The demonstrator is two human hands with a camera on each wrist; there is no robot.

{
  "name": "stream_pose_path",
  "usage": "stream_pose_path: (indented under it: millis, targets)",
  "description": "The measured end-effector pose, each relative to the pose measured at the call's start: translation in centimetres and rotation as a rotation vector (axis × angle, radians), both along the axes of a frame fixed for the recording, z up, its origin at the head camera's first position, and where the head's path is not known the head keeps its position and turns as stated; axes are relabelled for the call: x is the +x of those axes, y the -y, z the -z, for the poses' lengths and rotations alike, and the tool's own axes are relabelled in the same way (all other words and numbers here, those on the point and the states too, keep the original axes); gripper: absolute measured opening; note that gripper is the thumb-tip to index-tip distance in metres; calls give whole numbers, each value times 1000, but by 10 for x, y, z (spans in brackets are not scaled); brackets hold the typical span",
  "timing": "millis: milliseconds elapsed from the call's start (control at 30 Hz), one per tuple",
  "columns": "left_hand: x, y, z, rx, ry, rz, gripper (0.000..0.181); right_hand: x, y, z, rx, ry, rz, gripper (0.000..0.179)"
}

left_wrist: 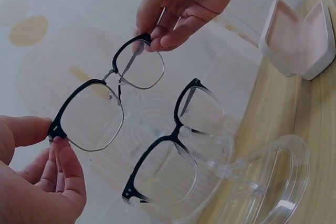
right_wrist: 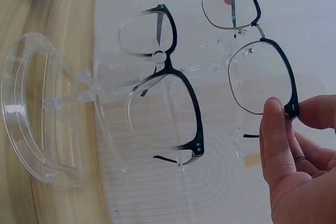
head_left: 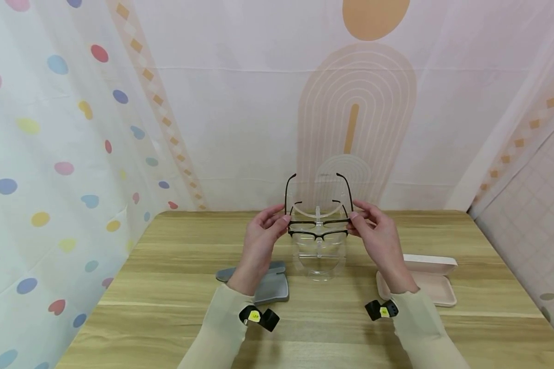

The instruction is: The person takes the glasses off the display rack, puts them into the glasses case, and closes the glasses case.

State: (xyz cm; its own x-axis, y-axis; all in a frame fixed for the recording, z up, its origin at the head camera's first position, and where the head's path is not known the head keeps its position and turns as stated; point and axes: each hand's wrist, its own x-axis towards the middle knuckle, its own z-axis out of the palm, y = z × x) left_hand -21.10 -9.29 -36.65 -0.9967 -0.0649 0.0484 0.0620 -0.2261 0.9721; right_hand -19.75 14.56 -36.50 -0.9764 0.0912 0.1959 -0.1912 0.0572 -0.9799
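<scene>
Between both hands, a pair of black-browed, thin metal-rimmed eyeglasses is held up level by its outer corners. My left hand pinches the left corner between thumb and fingers. At the opposite corner, my right hand pinches the frame the same way, as the right wrist view also shows. Just below, a second pair of eyeglasses, with a black top fading to clear, sits on a clear display stand. The held pair is at the stand's upper part, its temples pointing away from me.
An open grey glasses case lies on the wooden table, partly behind my left wrist. Beside my right wrist stands an open case, white outside and pale pink inside. A patterned curtain hangs behind the table.
</scene>
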Motion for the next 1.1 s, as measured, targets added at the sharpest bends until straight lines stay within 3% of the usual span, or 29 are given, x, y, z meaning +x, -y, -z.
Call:
stream_pose_path:
  millis: [267, 667, 1100]
  targets:
    - [8, 1, -1, 23, -59, 35, 43, 8, -5, -1, -17, -26, -32, 42]
    - [22, -1, -3, 53, -46, 63, 43, 20, -10, -2, -6, -59, -28, 43]
    - [33, 0, 3, 40, -77, 74, 33, 35, -12, -1, 56, -95, -27, 43]
